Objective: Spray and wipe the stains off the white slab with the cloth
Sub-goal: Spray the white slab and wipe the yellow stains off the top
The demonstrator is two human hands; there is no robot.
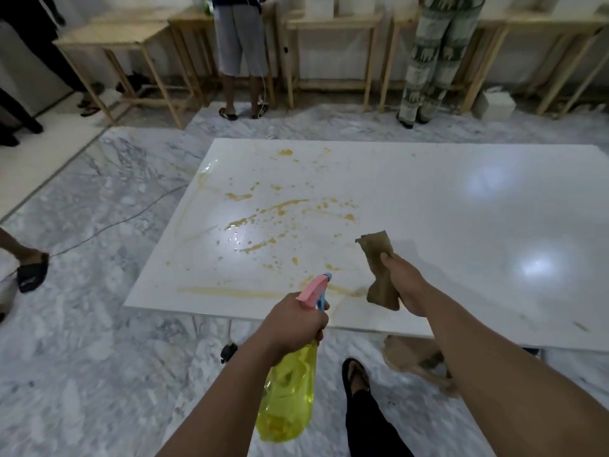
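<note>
White slab (pixel 428 199) lies flat on the marble floor (pixel 99 324), just ahead of you w/ its near edge by your feet. Yellow-brown stains (pixel 283 206) spatter its left-centre, plus a long smear along the near edge.

Risks, as I judge them: nozzle sits low and near that edge, so a squeeze from here likely wets only the near smear and misses the far blotches up top. Wet slab plus polished floor is a slip hazard for your sandalled foot (pixel 356 374). The cloth (pixel 379 268) already looks brownish — it could smear rather than lift.

Pose: your left hand (pixel 293 324) is stretched fwd, fingers wrapped tight round the neck of the yellow spray bottle (pixel 286 397), pink head aimed at the slab; whether a finger is on the trigger, can't tell. Your right hand (pixel 405 285) hovers over the slab — fingers closed round the cloth's middle, both ends hanging free, not touching the surface.
</note>
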